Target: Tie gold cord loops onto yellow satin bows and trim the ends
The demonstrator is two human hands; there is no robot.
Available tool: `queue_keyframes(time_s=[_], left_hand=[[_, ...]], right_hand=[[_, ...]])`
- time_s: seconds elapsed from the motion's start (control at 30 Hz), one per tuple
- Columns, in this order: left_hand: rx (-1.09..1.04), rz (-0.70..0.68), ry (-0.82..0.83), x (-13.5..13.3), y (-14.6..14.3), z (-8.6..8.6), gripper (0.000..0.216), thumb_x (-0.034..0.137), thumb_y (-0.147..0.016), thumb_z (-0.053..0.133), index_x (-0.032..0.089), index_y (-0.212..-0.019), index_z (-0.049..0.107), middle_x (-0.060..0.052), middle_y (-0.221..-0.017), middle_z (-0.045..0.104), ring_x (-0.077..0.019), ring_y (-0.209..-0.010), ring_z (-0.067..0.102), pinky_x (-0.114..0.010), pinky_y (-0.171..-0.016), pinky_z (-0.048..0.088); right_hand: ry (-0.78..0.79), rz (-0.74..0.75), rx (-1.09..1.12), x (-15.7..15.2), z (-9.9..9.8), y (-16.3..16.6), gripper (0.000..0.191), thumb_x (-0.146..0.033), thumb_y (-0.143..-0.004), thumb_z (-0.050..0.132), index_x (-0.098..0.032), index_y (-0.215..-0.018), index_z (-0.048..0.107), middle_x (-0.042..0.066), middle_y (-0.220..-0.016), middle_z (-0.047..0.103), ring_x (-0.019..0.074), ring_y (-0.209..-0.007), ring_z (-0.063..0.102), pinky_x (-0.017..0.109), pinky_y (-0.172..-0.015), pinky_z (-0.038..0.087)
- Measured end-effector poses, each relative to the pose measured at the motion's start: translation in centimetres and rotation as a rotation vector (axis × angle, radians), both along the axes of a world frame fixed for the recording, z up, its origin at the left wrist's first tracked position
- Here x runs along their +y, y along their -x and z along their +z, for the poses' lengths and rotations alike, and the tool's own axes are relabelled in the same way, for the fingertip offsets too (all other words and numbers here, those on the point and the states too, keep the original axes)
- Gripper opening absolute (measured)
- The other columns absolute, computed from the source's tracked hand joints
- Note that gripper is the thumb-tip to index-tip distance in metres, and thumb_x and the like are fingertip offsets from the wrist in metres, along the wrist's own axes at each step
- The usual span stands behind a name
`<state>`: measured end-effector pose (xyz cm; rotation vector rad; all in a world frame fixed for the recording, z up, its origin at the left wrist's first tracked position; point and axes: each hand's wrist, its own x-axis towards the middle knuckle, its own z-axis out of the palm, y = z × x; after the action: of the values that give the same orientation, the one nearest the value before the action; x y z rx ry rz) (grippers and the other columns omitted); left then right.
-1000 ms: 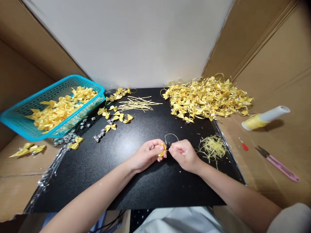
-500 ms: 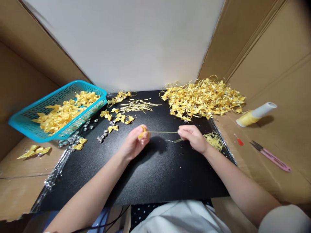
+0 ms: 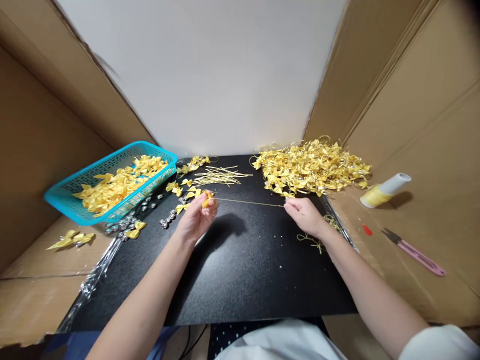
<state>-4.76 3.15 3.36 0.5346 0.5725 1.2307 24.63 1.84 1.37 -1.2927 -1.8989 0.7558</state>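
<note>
My left hand (image 3: 197,216) is closed in a pinch on a small yellow ribbon bow (image 3: 206,201) above the black mat (image 3: 240,270). A thin gold thread (image 3: 249,202) runs taut from the bow to my right hand (image 3: 305,215), whose fingers are pinched on its other end. The hands are held well apart, left and right of the mat's middle. A large heap of finished yellow bows (image 3: 311,166) lies just beyond my right hand.
A teal basket (image 3: 67,192) with yellow bows stands at the left, silver beads (image 3: 167,220) and loose bows beside it. Cut gold threads (image 3: 215,176) lie at the back. A thread spool (image 3: 384,190), pink snips (image 3: 414,251) and thread scraps (image 3: 313,241) sit at the right. Cardboard walls enclose the space.
My hands have drawn apart from a close pinch, pulling the looped thread out straight and taut. The left hand moved left and up with the bow. The view tilted upward.
</note>
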Motion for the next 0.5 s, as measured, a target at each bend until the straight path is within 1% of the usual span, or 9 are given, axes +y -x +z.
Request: queue_keyframes(time_s=[0.1, 0.2, 0.27, 0.3, 0.33, 0.4, 0.43, 0.5], left_hand=[[0.056, -0.031, -0.042, -0.2, 0.3, -0.1, 0.012, 0.014, -0.070, 0.077, 0.012, -0.077, 0.066, 0.002, -0.056, 0.055, -0.0025, -0.048, 0.047, -0.007, -0.043, 0.040], [0.101, -0.008, -0.103, -0.1, 0.4, -0.1, 0.019, 0.020, -0.065, 0.081, 0.014, -0.075, 0.067, 0.002, -0.055, 0.056, -0.0024, -0.048, 0.046, -0.008, -0.042, 0.039], [0.181, 0.013, -0.162, 0.0, 0.5, 0.2, 0.023, 0.026, -0.064, 0.083, 0.014, -0.075, 0.066, 0.002, -0.056, 0.057, -0.0026, -0.047, 0.046, -0.009, -0.042, 0.038], [0.254, 0.026, -0.204, 0.0, 0.6, 0.5, 0.026, 0.030, -0.064, 0.083, 0.014, -0.075, 0.066, 0.002, -0.057, 0.059, -0.0034, -0.047, 0.048, -0.010, -0.042, 0.038], [0.352, 0.038, -0.264, -0.2, 0.7, 0.9, 0.027, 0.034, -0.066, 0.082, 0.015, -0.075, 0.065, 0.001, -0.058, 0.060, -0.0047, -0.048, 0.050, -0.012, -0.043, 0.039], [0.628, 0.064, -0.443, -1.3, 0.9, 1.9, 0.026, 0.038, -0.073, 0.076, 0.015, -0.077, 0.064, -0.001, -0.063, 0.064, -0.0089, -0.054, 0.057, -0.016, -0.048, 0.043], [0.800, 0.061, -0.570, -2.1, 0.9, 2.3, 0.023, 0.037, -0.079, 0.071, 0.016, -0.079, 0.064, -0.002, -0.064, 0.065, -0.0111, -0.058, 0.060, -0.019, -0.051, 0.045], [1.217, 0.021, -0.855, -4.4, 0.9, 2.8, 0.014, 0.029, -0.088, 0.061, 0.017, -0.086, 0.065, -0.004, -0.075, 0.069, -0.0125, -0.065, 0.062, -0.023, -0.060, 0.048]], right_hand=[[-0.068, -0.045, -0.101, 0.3, -0.8, -0.2, 0.037, -0.034, -0.084, 0.040, -0.023, -0.055, 0.021, -0.006, -0.050, 0.026, 0.0090, -0.048, 0.028, 0.026, -0.051, 0.021], [-0.111, -0.055, -0.170, 0.5, -1.2, -0.2, 0.036, -0.032, -0.084, 0.041, -0.023, -0.055, 0.022, -0.006, -0.050, 0.026, 0.0095, -0.048, 0.028, 0.027, -0.052, 0.021], [-0.128, -0.052, -0.194, 0.5, -1.2, -0.1, 0.035, -0.031, -0.086, 0.040, -0.022, -0.056, 0.023, -0.005, -0.051, 0.028, 0.0101, -0.048, 0.029, 0.026, -0.052, 0.022], [-0.137, -0.052, -0.198, 0.5, -1.2, -0.1, 0.035, -0.031, -0.086, 0.039, -0.022, -0.057, 0.024, -0.005, -0.052, 0.030, 0.0106, -0.049, 0.031, 0.026, -0.053, 0.023], [-0.147, -0.053, -0.200, 0.5, -1.1, -0.1, 0.034, -0.031, -0.087, 0.039, -0.022, -0.058, 0.025, -0.004, -0.053, 0.033, 0.0112, -0.051, 0.033, 0.026, -0.054, 0.025], [-0.173, -0.056, -0.231, 0.7, -0.6, -0.3, 0.033, -0.032, -0.089, 0.039, -0.022, -0.060, 0.029, -0.002, -0.058, 0.040, 0.0132, -0.057, 0.040, 0.026, -0.058, 0.030], [-0.184, -0.057, -0.262, 0.9, -0.1, -0.4, 0.032, -0.033, -0.090, 0.038, -0.022, -0.061, 0.032, -0.001, -0.060, 0.043, 0.0143, -0.061, 0.043, 0.026, -0.061, 0.032], [-0.203, -0.060, -0.357, 1.6, 1.1, -0.5, 0.032, -0.032, -0.092, 0.037, -0.021, -0.062, 0.037, 0.001, -0.064, 0.049, 0.0163, -0.066, 0.047, 0.027, -0.064, 0.034]])
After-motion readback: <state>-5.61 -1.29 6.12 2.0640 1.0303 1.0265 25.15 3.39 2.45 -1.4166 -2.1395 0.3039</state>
